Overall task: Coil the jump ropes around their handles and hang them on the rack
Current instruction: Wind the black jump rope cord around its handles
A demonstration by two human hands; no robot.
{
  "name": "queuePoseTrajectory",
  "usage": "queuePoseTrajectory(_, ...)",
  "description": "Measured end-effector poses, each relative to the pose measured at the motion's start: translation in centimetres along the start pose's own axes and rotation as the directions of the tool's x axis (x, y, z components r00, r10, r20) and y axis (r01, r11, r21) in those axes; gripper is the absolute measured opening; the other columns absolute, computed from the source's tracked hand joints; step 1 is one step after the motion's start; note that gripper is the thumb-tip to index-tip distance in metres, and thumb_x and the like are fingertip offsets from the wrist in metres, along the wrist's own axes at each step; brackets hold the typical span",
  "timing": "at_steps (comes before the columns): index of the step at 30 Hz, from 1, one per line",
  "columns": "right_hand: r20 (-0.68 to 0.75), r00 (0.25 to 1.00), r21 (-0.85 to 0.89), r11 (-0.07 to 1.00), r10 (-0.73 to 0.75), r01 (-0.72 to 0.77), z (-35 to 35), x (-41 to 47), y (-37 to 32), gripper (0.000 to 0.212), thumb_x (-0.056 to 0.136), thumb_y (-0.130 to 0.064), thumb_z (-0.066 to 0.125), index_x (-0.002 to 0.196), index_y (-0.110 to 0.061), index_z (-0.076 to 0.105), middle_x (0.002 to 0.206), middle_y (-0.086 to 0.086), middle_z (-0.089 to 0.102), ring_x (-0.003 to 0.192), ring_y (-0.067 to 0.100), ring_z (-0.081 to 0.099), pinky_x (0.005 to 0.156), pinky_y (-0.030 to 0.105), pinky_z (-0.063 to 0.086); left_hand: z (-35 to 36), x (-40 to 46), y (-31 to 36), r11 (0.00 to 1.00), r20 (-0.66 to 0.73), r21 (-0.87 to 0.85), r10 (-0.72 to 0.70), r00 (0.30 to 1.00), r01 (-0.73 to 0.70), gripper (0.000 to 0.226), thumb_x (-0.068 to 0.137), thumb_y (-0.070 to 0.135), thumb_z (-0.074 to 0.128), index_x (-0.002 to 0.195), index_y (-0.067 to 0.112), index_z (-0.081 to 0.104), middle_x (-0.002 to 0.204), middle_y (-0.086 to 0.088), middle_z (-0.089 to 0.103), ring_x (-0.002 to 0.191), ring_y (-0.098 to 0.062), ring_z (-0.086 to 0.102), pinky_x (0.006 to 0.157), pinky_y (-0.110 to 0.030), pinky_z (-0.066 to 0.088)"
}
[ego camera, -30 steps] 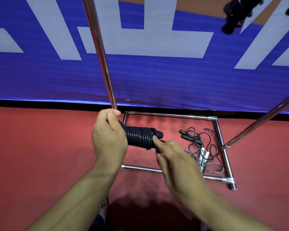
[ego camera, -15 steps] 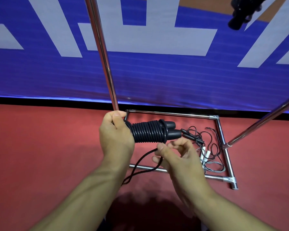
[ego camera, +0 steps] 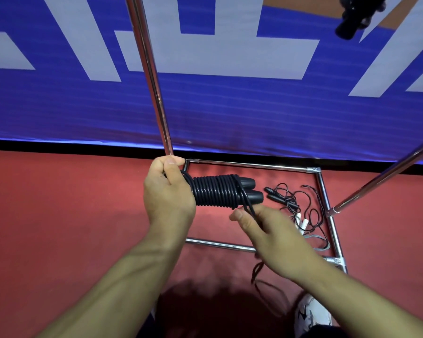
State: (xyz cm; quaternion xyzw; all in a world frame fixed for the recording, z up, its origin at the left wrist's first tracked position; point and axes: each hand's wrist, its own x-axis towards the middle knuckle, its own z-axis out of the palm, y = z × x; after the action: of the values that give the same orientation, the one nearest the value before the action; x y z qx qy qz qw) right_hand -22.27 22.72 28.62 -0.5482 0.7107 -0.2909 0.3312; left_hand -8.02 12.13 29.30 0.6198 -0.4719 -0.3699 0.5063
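Rope (ego camera: 215, 193): black, coiled round both handles, frame centre, held over rack base (ego camera: 254, 165).
L hand (ego camera: 167, 198): fingers curled tight round handle ends.
R hand (ego camera: 271, 236): pinches loose rope tail below coil.
Spare ropes (ego camera: 300, 215): tangled on floor inside base, centre-right.
Hung rope (ego camera: 357, 15): upper right corner.

Red matte floor (ego camera: 59, 215) underfoot. Blue banner with large pale grey lettering (ego camera: 230, 106) stands along the far floor edge. White patterned shoe (ego camera: 311, 313) at bottom right.
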Motion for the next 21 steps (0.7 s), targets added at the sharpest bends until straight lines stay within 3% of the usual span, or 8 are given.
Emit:
queuePoseTrajectory(2, 0.163, 0.986, 0.195, 0.979, 0.035, -0.067, 0.7, -0.4, -0.3, 0.027, 0.103, -0.034, 0.044, 0.099, -0.023, 0.068, 0.066, -0.007, 0.055, 0.062, 0.012, 0.058, 0.067, 0.033, 0.050, 0.2, -0.2, -0.1, 1.000, 0.006, -0.005, -0.002, 1.000, 0.002, 0.032, 0.101, 0.019, 0.040, 0.077, 0.031, 0.057, 0.066, 0.012, 0.051, 0.066, -0.016, 0.051, 0.067, -0.034, 0.042)
queuePoseTrajectory(5, 0.256, 0.966, 0.426, 0.892, 0.041, -0.151, 1.4, -0.6, -1.2, 0.029, 0.106, -0.017, 0.038, 0.099, -0.012, 0.065, 0.072, -0.006, 0.063, 0.070, 0.008, 0.061, 0.068, 0.025, 0.052, 0.2, -0.2, -0.1, 1.000, 0.012, 0.002, 0.009, 1.000, -0.009, 0.032, 0.102, 0.020, 0.039, 0.078, 0.031, 0.058, 0.064, 0.011, 0.051, 0.064, -0.016, 0.050, 0.065, -0.033, 0.040)
queuePoseTrajectory(8, 0.094, 0.994, 0.278, 0.957, 0.055, -0.079, 1.3, -0.4, -0.9, 0.025, 0.105, -0.027, 0.042, 0.094, -0.022, 0.064, 0.061, -0.014, 0.058, 0.057, 0.001, 0.053, 0.062, 0.019, 0.046, -0.1, 0.1, -0.1, 0.999, -0.001, 0.017, 0.038, 0.999, -0.038, 0.031, 0.100, 0.024, 0.038, 0.078, 0.033, 0.058, 0.067, 0.013, 0.052, 0.069, -0.017, 0.053, 0.068, -0.034, 0.043)
queuePoseTrajectory(10, 0.028, 0.998, 0.227, 0.972, 0.055, -0.060, 0.8, -0.5, -0.9, 0.033, 0.102, -0.049, 0.040, 0.093, -0.030, 0.066, 0.081, -0.030, 0.064, 0.080, -0.011, 0.058, 0.070, 0.005, 0.039, -0.2, 0.5, -0.4, 0.999, -0.015, 0.011, 0.038, 0.999, -0.038, 0.029, 0.096, 0.031, 0.036, 0.077, 0.034, 0.059, 0.068, 0.013, 0.052, 0.073, -0.021, 0.056, 0.073, -0.042, 0.049)
queuePoseTrajectory(12, 0.024, 0.998, 0.329, 0.942, 0.063, -0.068, 0.6, -0.7, -1.0, 0.050, 0.092, -0.063, 0.027, 0.096, -0.034, 0.069, 0.103, -0.031, 0.064, 0.101, -0.018, 0.053, 0.080, -0.002, 0.034, -0.1, 0.9, -0.7, 1.000, -0.025, -0.004, 0.021, 0.999, -0.022, 0.030, 0.091, 0.037, 0.035, 0.077, 0.035, 0.061, 0.068, 0.012, 0.053, 0.074, -0.027, 0.060, 0.075, -0.054, 0.054)
queuePoseTrajectory(14, 0.007, 0.999, 0.376, 0.926, 0.039, -0.039, 0.9, -0.6, -0.8, 0.052, 0.091, -0.058, 0.026, 0.098, -0.033, 0.071, 0.111, -0.020, 0.065, 0.108, -0.015, 0.053, 0.086, -0.001, 0.032, -0.1, 0.9, -0.8, 1.000, -0.029, -0.007, 0.005, 1.000, -0.005, 0.030, 0.090, 0.038, 0.035, 0.076, 0.036, 0.062, 0.068, 0.012, 0.054, 0.074, -0.027, 0.060, 0.075, -0.058, 0.054)
queuePoseTrajectory(17, 0.046, 0.999, 0.365, 0.930, 0.011, -0.027, 1.0, -0.2, -0.8, 0.039, 0.096, -0.055, 0.044, 0.093, -0.031, 0.074, 0.113, -0.009, 0.065, 0.103, -0.011, 0.056, 0.085, 0.001, 0.033, -0.2, 0.5, -0.5, 1.000, -0.021, 0.023, 0.018, 1.000, -0.018, 0.029, 0.092, 0.034, 0.035, 0.077, 0.035, 0.059, 0.068, 0.013, 0.053, 0.072, -0.022, 0.056, 0.077, -0.050, 0.053)
queuePoseTrajectory(21, 0.034, 0.999, 0.401, 0.916, 0.011, -0.024, 0.4, 0.3, -0.9, 0.030, 0.087, -0.045, 0.050, 0.087, -0.030, 0.076, 0.106, -0.003, 0.067, 0.100, -0.004, 0.060, 0.088, 0.007, 0.039, -0.2, 0.7, -0.7, 1.000, -0.018, 0.006, -0.004, 1.000, 0.004, 0.030, 0.089, 0.039, 0.034, 0.076, 0.036, 0.061, 0.067, 0.012, 0.054, 0.073, -0.028, 0.059, 0.076, -0.057, 0.054)
